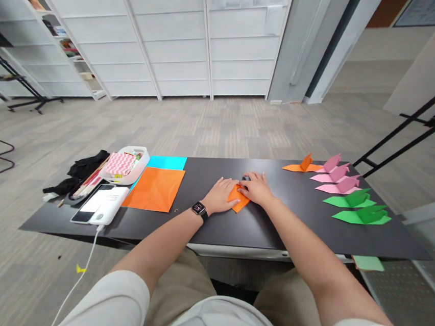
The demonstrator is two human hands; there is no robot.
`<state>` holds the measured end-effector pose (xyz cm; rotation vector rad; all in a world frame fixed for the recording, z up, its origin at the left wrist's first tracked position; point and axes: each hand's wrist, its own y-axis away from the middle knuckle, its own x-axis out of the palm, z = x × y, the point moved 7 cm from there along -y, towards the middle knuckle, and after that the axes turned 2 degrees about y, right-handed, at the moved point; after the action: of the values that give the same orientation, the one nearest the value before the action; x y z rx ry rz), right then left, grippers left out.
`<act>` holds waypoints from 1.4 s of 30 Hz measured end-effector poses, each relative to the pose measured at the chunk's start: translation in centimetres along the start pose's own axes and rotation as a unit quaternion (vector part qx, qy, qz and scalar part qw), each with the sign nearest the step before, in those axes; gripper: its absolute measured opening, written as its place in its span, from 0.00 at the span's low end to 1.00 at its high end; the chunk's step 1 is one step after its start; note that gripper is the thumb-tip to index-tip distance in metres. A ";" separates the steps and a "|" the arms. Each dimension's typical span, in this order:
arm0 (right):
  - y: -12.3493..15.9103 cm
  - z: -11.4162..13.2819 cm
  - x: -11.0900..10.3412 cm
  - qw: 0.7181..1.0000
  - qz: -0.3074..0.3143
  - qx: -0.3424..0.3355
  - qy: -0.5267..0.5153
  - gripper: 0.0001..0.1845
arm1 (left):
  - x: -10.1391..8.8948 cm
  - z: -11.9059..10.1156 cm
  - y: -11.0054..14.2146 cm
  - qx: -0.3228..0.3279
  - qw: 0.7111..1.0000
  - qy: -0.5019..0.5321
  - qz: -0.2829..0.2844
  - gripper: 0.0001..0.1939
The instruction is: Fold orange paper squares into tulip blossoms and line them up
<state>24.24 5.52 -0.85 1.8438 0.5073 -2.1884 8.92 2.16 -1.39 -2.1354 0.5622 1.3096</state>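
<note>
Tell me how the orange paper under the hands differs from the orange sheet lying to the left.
The orange paper is folded small with angled edges; the orange sheet is a flat, unfolded square and looks much larger. The left hand and right hand both press on the folded paper; nothing touches the sheet. The sheet partly covers a blue sheet; the folded paper lies on the bare table. Both are the same orange.

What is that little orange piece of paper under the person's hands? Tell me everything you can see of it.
The small folded orange paper piece looks like thin craft paper with a matte surface, creased into a compact, pointed shape whose lower corner pokes out toward the person. It lies flat on the dark tabletop, near the middle. The left hand presses on its left side and the right hand covers its upper right part, so much of it is hidden; the exact fold cannot be told.
</note>
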 end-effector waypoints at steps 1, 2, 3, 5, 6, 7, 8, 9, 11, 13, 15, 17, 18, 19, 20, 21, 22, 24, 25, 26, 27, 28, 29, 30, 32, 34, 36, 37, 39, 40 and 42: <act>0.1 0.0 -0.1 1.000 0.002 0.002 0.001 0.16 | 0.0 0.0 0.0 -0.003 1.000 -0.001 0.002 0.38; 0.2 0.1 -0.1 1.000 0.001 0.003 0.002 0.16 | 0.0 0.0 0.0 -0.007 1.000 -0.001 0.004 0.38; 0.3 0.1 -0.2 1.000 -0.001 0.006 0.001 0.16 | 0.0 0.0 0.0 -0.010 1.000 -0.002 0.006 0.38; 0.6 0.2 -0.4 1.000 -0.010 0.011 0.002 0.17 | -0.2 0.0 0.0 -0.014 1.000 -0.003 0.007 0.37; 0.6 0.2 -0.5 1.000 -0.014 0.012 0.003 0.17 | -0.2 -0.1 0.0 -0.015 1.000 -0.003 0.009 0.37; 0.7 0.2 -0.6 1.000 -0.018 0.012 0.005 0.17 | -0.2 -0.2 -0.1 -0.015 1.000 -0.005 0.010 0.37; 0.7 0.3 -0.7 1.000 -0.021 0.010 0.007 0.17 | -0.3 -0.3 -0.1 -0.014 1.000 -0.007 0.012 0.38; 0.6 0.3 -0.7 1.000 -0.022 0.007 0.008 0.17 | -0.3 -0.4 -0.1 -0.014 1.000 -0.009 0.013 0.38; 0.5 0.5 -0.8 1.000 -0.026 0.002 0.011 0.17 | -0.4 -0.5 -0.1 -0.016 1.000 -0.015 0.015 0.38; 0.5 0.5 -1.1 0.999 -0.034 -0.006 0.013 0.16 | -0.5 -0.6 0.0 -0.018 0.999 -0.020 0.018 0.38; 0.8 0.6 -1.4 0.999 -0.047 -0.019 0.014 0.14 | -0.5 -0.7 0.0 -0.019 0.999 -0.024 0.018 0.36; 1.5 0.4 -1.8 0.998 -0.058 -0.032 0.013 0.11 | -0.6 -0.7 0.1 -0.018 0.999 -0.027 0.015 0.33; 2.0 0.2 -2.0 0.997 -0.062 -0.035 0.012 0.10 | -0.6 -0.8 0.1 -0.019 0.999 -0.028 0.013 0.32; 2.5 0.0 -2.1 0.997 -0.064 -0.037 0.010 0.10 | -0.6 -0.8 0.1 -0.019 0.999 -0.029 0.012 0.32; 3.1 -0.3 -2.2 0.997 -0.066 -0.039 0.009 0.10 | -0.6 -0.8 0.1 -0.020 0.999 -0.029 0.012 0.31; 3.8 -0.6 -2.3 0.997 -0.067 -0.041 0.008 0.10 | -0.6 -0.8 0.1 -0.022 0.999 -0.028 0.011 0.31; 4.4 -0.8 -2.4 0.997 -0.067 -0.046 0.010 0.09 | -0.6 -0.8 0.1 -0.023 0.999 -0.028 0.011 0.30; 5.7 -1.1 -2.7 0.996 -0.066 -0.058 0.018 0.10 | -0.6 -0.8 0.1 -0.025 0.999 -0.029 0.011 0.30; 6.3 -1.2 -2.8 0.996 -0.063 -0.063 0.024 0.10 | -0.6 -0.8 0.1 -0.025 0.999 -0.029 0.011 0.29; 6.8 -1.2 -2.9 0.996 -0.058 -0.066 0.030 0.11 | -0.6 -0.8 0.1 -0.025 0.999 -0.029 0.012 0.29; 7.2 -1.2 -3.1 0.996 -0.053 -0.069 0.036 0.12 | -0.6 -0.8 0.1 -0.025 0.999 -0.029 0.013 0.29; 7.5 -1.1 -3.3 0.996 -0.048 -0.070 0.042 0.12 | -0.6 -0.8 0.1 -0.024 0.999 -0.030 0.014 0.29; 7.7 -1.0 -3.5 0.995 -0.043 -0.071 0.047 0.12 | -0.6 -0.8 0.1 -0.024 0.999 -0.030 0.014 0.29; 7.8 -0.9 -3.7 0.995 -0.038 -0.074 0.052 0.12 | -0.6 -0.8 0.1 -0.024 0.999 -0.030 0.014 0.28; 7.8 -0.9 -4.2 0.994 -0.032 -0.082 0.060 0.09 | -0.6 -0.8 0.2 -0.024 0.999 -0.030 0.014 0.28; 7.5 -1.2 -4.7 0.994 -0.033 -0.082 0.066 0.10 | -0.5 -0.8 0.2 -0.024 0.999 -0.029 0.014 0.28; 7.1 -2.0 -5.1 0.995 -0.041 -0.067 0.063 0.11 | -0.5 -0.8 0.2 -0.023 0.999 -0.030 0.013 0.27; 6.7 -2.5 -5.2 0.996 -0.045 -0.058 0.058 0.12 | -0.5 -0.8 0.1 -0.023 0.999 -0.030 0.013 0.27; 5.6 -3.4 -5.1 0.997 -0.050 -0.045 0.040 0.14 | -0.5 -0.6 0.1 -0.025 0.999 -0.032 0.009 0.27; 4.8 -3.8 -5.0 0.997 -0.055 -0.043 0.026 0.14 | -0.5 -0.5 0.0 -0.029 0.999 -0.034 0.005 0.27; 3.1 -4.4 -4.8 0.996 -0.073 -0.042 -0.017 0.14 | -0.7 -0.2 0.0 -0.040 0.998 -0.041 -0.013 0.25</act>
<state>30.23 4.30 2.87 1.7757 0.7373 -2.2484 8.74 2.07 -0.73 -2.1343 0.4542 1.4212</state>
